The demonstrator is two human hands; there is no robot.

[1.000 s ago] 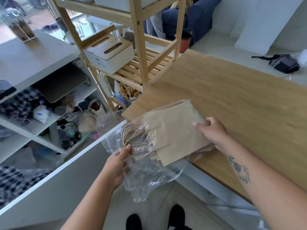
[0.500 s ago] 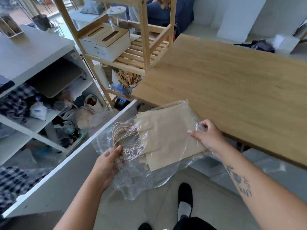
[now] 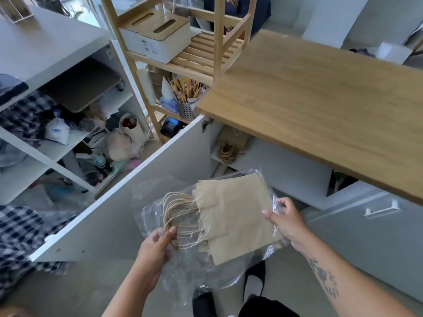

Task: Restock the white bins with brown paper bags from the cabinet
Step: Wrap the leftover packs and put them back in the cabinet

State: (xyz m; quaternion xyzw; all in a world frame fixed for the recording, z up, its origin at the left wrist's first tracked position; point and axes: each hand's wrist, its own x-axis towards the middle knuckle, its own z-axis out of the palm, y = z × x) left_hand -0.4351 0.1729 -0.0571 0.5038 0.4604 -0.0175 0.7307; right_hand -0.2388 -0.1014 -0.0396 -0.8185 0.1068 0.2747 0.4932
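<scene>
A flat stack of brown paper bags (image 3: 235, 213) with twine handles lies inside a clear plastic wrapper (image 3: 158, 213), held in the air below the wooden counter. My left hand (image 3: 158, 250) grips the wrapper at the handle end. My right hand (image 3: 286, 221) pinches the stack's right edge through the plastic. More brown bags with twine handles (image 3: 229, 149) lie on a shelf in the open cabinet (image 3: 270, 165) under the counter. Two white bins with wooden lids (image 3: 164, 40) sit on the wooden rack.
The white cabinet door (image 3: 128, 197) stands open on the left of the bags. The wooden counter (image 3: 320, 99) overhangs on the right. A white shelving unit (image 3: 45, 124) full of cloth and clutter is at left. A metal cup of pencils (image 3: 185, 104) sits low in the rack. My feet (image 3: 229, 294) are below.
The bag pack has come off the counter edge and moved down and toward me, held by both hands. The view has tilted down, showing the open cabinet and its door.
</scene>
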